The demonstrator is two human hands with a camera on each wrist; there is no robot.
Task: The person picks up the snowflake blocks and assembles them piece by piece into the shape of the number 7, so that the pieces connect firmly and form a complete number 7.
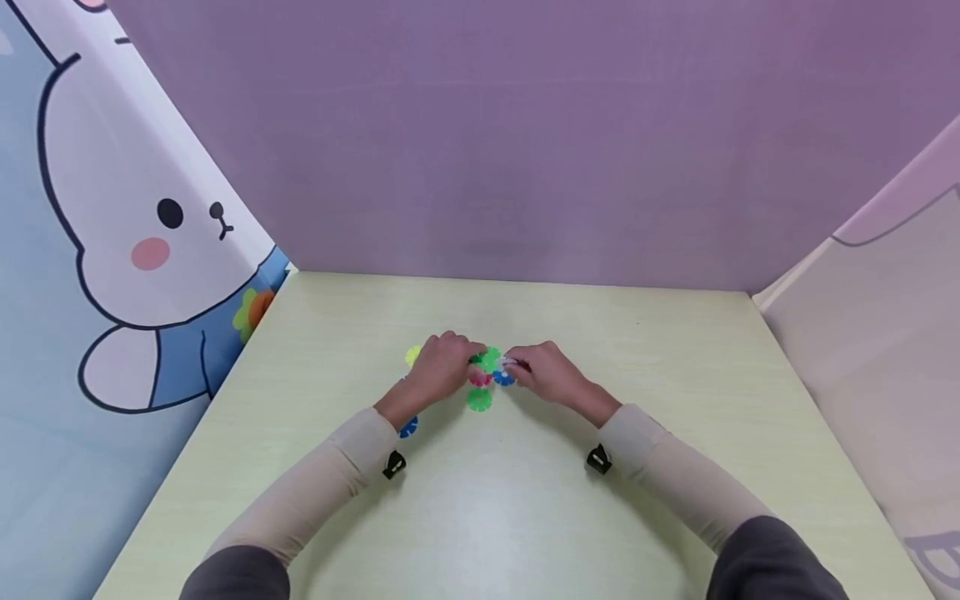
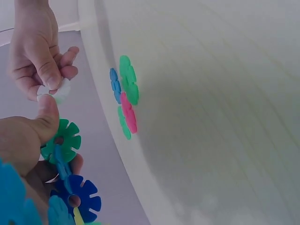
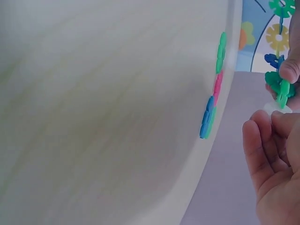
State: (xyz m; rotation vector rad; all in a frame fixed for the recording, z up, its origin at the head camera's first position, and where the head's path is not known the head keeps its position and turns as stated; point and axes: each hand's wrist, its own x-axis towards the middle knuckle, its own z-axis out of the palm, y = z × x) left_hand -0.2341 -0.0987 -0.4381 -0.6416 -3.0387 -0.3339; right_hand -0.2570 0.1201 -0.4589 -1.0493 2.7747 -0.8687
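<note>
My left hand grips a chain of notched plastic snowflake discs. In the left wrist view the chain includes a green disc and a dark blue disc; a yellow disc shows higher up in the right wrist view. Between the thumb and fingers of my right hand is a white disc. It meets the green end of the chain, close to my left thumb. Whether the two interlock, I cannot tell.
Below the hands, loose discs lie close together on the pale table: a pink disc, a blue disc and green discs, one of them nearest me. A purple panel rises behind the table's far edge.
</note>
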